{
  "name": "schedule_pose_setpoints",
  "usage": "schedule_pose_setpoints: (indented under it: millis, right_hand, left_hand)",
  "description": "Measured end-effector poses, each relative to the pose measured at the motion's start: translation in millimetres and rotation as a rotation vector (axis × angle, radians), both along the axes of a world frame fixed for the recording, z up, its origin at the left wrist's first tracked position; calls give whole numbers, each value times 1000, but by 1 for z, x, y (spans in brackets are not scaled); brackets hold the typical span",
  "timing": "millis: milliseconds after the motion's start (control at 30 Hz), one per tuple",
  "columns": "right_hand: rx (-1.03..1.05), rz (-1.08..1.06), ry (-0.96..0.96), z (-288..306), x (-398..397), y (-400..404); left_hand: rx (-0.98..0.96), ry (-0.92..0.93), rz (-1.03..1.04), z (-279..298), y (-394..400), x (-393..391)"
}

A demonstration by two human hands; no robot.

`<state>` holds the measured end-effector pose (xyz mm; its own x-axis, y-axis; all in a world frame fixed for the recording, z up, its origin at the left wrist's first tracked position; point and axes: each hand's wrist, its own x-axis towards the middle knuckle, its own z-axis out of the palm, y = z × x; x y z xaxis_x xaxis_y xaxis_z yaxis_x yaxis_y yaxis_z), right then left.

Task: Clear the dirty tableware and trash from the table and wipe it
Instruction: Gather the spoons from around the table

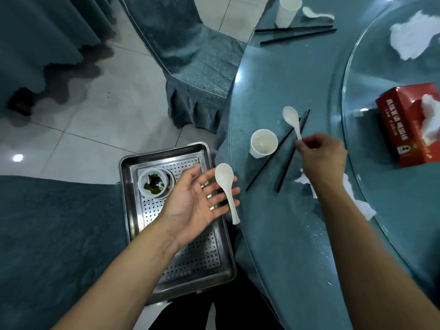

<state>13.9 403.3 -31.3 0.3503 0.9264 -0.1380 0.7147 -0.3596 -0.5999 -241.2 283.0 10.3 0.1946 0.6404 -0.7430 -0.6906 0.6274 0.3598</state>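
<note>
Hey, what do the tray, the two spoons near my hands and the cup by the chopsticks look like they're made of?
Tray: stainless steel by the look, shiny, with a perforated insert. Spoons: glossy white, ceramic or melamine; the picture can't settle which. Cup: matte white with a thin wall, probably disposable paper or plastic.

Cup [263, 143] and chopsticks [273, 156] between the hands

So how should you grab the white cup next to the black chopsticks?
Probably round its side wall, near the open rim. The cup stands upright with its mouth up. Come from the table-edge side, since a chopstick lies close along its other side and the right hand is busy pinching a spoon.
</note>
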Motion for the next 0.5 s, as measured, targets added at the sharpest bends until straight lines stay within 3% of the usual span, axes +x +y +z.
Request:
schedule_pose_setpoints:
  millis: [233,500]
  right_hand:
    - [56,-107,492,72,-36,-158]
    - [109,-300,389,86,-23,-275]
  left_hand:
    - [15,-5,-127,13,-20,46]
    - [77,-22,-288,43,-70,99]
